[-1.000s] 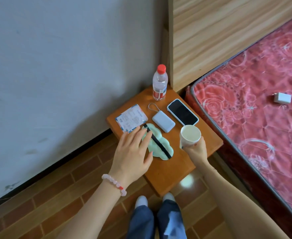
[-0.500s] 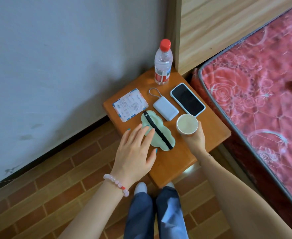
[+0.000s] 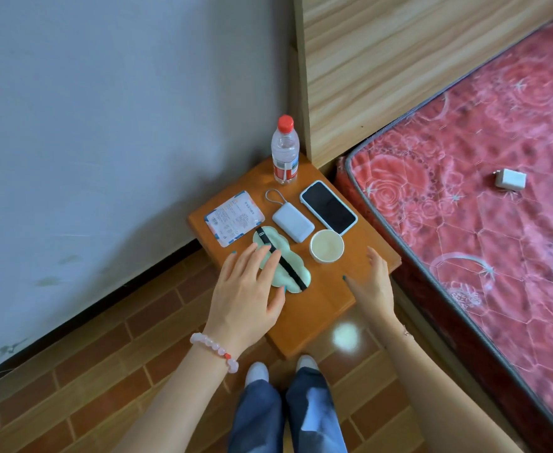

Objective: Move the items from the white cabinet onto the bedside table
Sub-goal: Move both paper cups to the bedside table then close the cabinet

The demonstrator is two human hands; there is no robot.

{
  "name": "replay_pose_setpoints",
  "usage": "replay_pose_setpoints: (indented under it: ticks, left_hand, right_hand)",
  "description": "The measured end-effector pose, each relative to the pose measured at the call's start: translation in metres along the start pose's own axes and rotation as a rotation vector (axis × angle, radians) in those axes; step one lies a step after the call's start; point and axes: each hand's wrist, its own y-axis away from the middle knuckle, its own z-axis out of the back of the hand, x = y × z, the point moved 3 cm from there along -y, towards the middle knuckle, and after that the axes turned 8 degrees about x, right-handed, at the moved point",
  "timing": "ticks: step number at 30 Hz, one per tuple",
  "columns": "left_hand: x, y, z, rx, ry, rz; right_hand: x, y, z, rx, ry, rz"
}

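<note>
Head view: orange wooden bedside table [image 3: 320,308] carries the items. Clear plastic bottle w/ red cap [image 3: 284,152] stands upright at back, clear liquid inside. White paper cup [image 3: 326,246] stands upright, pale inside; can't tell if filled. L hand [image 3: 247,295] lies flat, fingers straight, on mint cloud-shaped eye mask [image 3: 299,268]. R hand [image 3: 374,282] is relaxed and holds nothing, near cup but apart. Vs 0.5 s ago: R hand has let go of cup; L hand is unchanged.

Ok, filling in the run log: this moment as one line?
left hand: open, fingers on eye mask | right hand: open, clear of cup | cup: upright on bedside table
</note>
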Motion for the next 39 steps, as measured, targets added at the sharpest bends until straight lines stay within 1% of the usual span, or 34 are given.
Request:
replay_pose_setpoints:
  ticks: [2, 5, 10, 13, 19, 22, 28, 32, 39]
  left_hand:
    - [-0.009, 0.004, 0.013, -0.006, -0.001, -0.014]
    - [-0.023, 0.009, 0.032, -0.028, -0.029, -0.032]
    - [-0.047, 0.021, 0.075, -0.145, -0.057, -0.044]
    - [-0.059, 0.032, 0.098, -0.196, -0.062, -0.046]
    - [-0.063, 0.059, 0.135, -0.283, -0.059, 0.012]
    - [-0.070, 0.069, 0.147, -0.318, -0.075, 0.007]
    - [-0.100, 0.068, 0.165, -0.369, -0.109, -0.080]
    - [-0.118, 0.058, 0.175, -0.388, -0.080, -0.196]
    - [-0.122, 0.053, 0.191, -0.410, -0.093, -0.390]
  right_hand:
    - [0.015, 0.018, 0.017, -0.022, 0.051, 0.063]
    - [0.040, 0.045, 0.043, -0.113, 0.133, 0.219]
    - [0.079, 0.094, 0.085, -0.248, 0.269, 0.474]
    - [0.100, 0.119, 0.103, -0.314, 0.364, 0.524]
    - [0.136, 0.163, 0.132, -0.394, 0.383, 0.630]
    - [0.136, 0.174, 0.146, -0.418, 0.385, 0.634]
    - [0.128, 0.194, 0.171, -0.441, 0.428, 0.579]
    - [0.127, 0.209, 0.183, -0.468, 0.462, 0.526]
    - [0.132, 0.244, 0.192, -0.593, 0.495, 0.427]
